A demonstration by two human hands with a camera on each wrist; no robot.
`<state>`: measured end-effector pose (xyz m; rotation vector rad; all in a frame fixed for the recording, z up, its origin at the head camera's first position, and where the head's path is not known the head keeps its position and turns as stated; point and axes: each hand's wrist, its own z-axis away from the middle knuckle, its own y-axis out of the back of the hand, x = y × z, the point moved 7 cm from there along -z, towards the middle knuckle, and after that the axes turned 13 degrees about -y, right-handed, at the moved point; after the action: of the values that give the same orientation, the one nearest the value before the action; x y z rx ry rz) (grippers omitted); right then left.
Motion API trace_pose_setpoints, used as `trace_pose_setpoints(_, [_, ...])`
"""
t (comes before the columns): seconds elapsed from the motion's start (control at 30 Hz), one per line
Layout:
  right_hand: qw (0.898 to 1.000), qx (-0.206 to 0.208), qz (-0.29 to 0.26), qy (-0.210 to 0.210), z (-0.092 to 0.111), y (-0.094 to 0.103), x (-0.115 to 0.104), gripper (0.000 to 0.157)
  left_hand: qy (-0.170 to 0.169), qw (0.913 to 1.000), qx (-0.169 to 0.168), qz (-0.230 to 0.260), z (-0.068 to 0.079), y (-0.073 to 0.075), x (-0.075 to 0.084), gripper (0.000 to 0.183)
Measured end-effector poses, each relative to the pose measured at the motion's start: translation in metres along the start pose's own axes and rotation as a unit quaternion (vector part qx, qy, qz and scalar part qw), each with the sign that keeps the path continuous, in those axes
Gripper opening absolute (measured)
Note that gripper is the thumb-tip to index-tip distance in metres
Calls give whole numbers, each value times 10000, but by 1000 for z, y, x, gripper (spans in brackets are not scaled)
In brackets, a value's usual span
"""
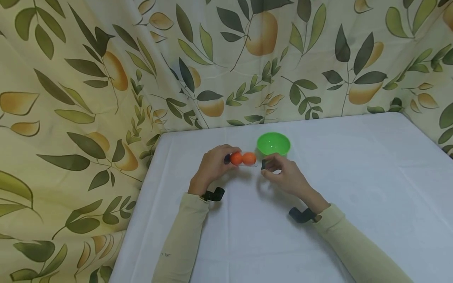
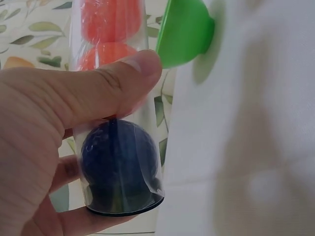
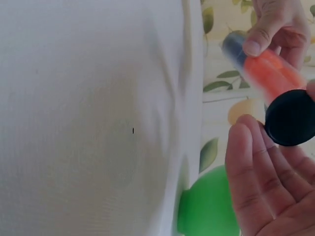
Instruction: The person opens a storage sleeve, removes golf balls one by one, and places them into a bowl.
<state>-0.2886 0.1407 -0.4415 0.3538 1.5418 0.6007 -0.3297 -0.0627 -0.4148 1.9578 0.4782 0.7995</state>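
A clear plastic tube [image 2: 156, 184] lies in my left hand [image 1: 215, 163], gripped between thumb and fingers. Two orange balls [image 1: 249, 158] and a dark blue ball [image 2: 118, 152] sit in a row inside it, the blue one at the dark-bottomed end near my fingers. Between thumb and fingertips my right hand [image 1: 288, 177] pinches a round black cap [image 3: 291, 118]. The head view shows the cap a short gap to the right of the tube's orange-ball end. Just beyond my right fingers stands a green bowl [image 1: 274, 144].
A white cloth [image 1: 244, 236] covers the table. Behind it and along the left hangs a leaf-and-fruit patterned curtain [image 1: 226, 90]. Black wrist cameras [image 1: 214, 194] are strapped at both wrists.
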Motion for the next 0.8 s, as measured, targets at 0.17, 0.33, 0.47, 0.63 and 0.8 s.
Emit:
trace_pose_setpoints(0.17, [9991,-166,83,-389,-4,0,8,41,28,10000,27,27,-1,2,-3,53])
trace_pose_setpoints(0.33, [9975,-327,313,-539,-7,0,15,44,79,9999,15,84,-1,2,-3,54])
trace_pose_setpoints(0.47, [9961,-372,421,-682,-9,-3,21,44,70,9998,32,161,1,1,-4,53])
trace_pose_setpoints(0.63, [9923,-341,745,-925,-11,-8,32,49,109,9999,26,123,3,1,-5,54])
trace_pose_setpoints(0.8, [9876,-347,985,-1170,-13,-7,39,51,63,9999,63,70,1,3,-4,53])
